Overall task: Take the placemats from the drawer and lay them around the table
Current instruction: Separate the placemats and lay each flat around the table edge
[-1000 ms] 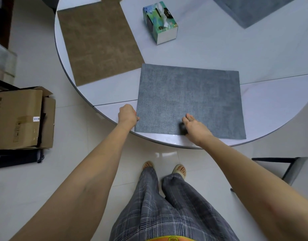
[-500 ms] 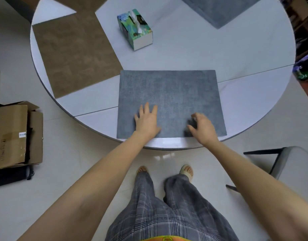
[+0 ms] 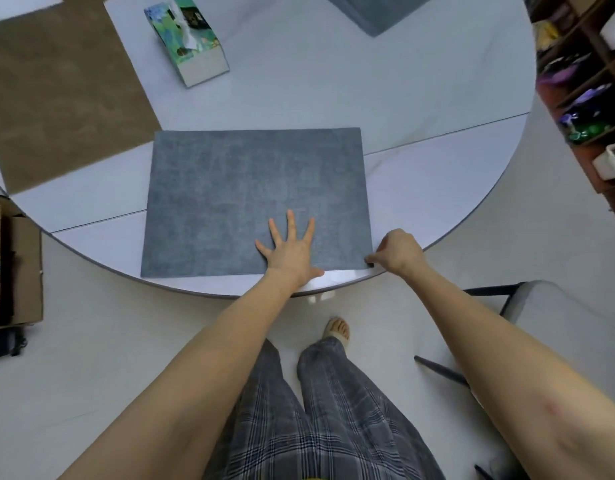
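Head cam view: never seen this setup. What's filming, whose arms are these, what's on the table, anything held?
There is no machine here. A person wears one wide-angle camera on the head, looking down, so the two bare arms, plaid trousers and a foot are the wearer's own.

On the round white table the near grey rectangular placemat lies flat at the edge. The left hand presses open-palmed on it, fingers spread. The right hand pinches its near right corner.

Also on the table: a brown rectangular placemat at left, another grey placemat cut off at the top, and a green patterned tissue box. Cardboard boxes sit on the floor at left, and a shelf unit stands at right.
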